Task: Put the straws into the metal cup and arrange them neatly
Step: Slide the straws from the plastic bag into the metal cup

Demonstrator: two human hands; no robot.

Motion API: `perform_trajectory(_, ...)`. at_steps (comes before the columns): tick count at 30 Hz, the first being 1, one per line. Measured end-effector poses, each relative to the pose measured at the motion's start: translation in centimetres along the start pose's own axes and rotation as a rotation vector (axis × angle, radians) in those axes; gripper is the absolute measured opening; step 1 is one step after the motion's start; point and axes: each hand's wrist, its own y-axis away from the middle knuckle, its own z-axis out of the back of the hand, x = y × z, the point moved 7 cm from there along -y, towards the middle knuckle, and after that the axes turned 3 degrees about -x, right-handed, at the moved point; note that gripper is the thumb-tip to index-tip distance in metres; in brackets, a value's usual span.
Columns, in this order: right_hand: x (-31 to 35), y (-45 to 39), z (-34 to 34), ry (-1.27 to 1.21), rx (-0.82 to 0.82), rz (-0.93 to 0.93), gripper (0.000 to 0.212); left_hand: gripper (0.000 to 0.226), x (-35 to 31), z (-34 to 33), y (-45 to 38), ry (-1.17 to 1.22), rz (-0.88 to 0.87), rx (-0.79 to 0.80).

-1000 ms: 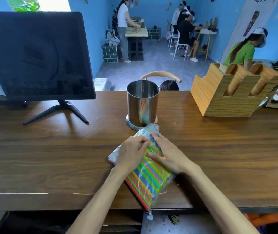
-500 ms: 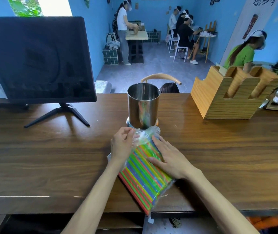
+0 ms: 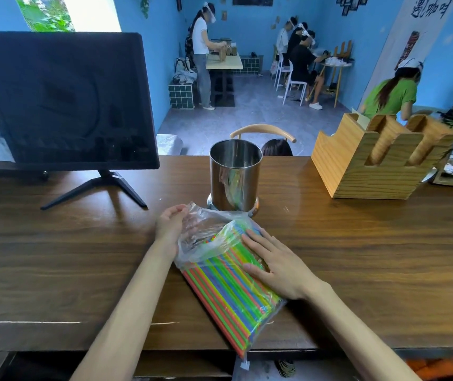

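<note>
The clear plastic bag of bright multicoloured straws [image 3: 230, 287] lies flat on the counter, its long axis running five to eleven o'clock, mouth toward the shiny steel cup [image 3: 235, 180] at twelve. Left hand [image 3: 171, 225] pinches the loose bag mouth — nearer the opening; right hand [image 3: 277, 264] presses flat, fingers straight.
</note>
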Motion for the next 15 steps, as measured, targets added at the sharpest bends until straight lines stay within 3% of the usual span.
perform_trajectory(4,0.0,0.0,-0.1,-0.004,0.009,0.002,0.073,0.029,0.1,1.0,-0.3,-0.091,0.004,-0.082)
perform_trajectory(6,-0.1,-0.1,-0.2,-0.007,0.006,0.003,0.073,0.03,-2.4,2.0,1.5,-0.306,-0.3,-0.235)
perform_trajectory(8,-0.2,-0.2,-0.2,-0.017,0.0,0.011,0.073,0.022,-5.5,1.3,5.6,-0.498,-0.738,-0.293)
perform_trajectory(10,-0.3,-0.4,-0.2,-0.061,-0.004,0.014,0.074,0.011,-7.0,-1.0,9.1,-0.693,-0.948,-0.131)
perform_trajectory(12,-0.6,-0.8,0.1,-0.134,-0.05,0.008,0.075,0.013,-5.8,-3.1,10.4,-0.945,-0.883,0.152)
perform_trajectory(15,-0.7,-1.4,1.8,-0.199,-0.277,0.011,0.066,0.058,-2.2,-3.6,10.7,-1.326,-0.759,0.399)
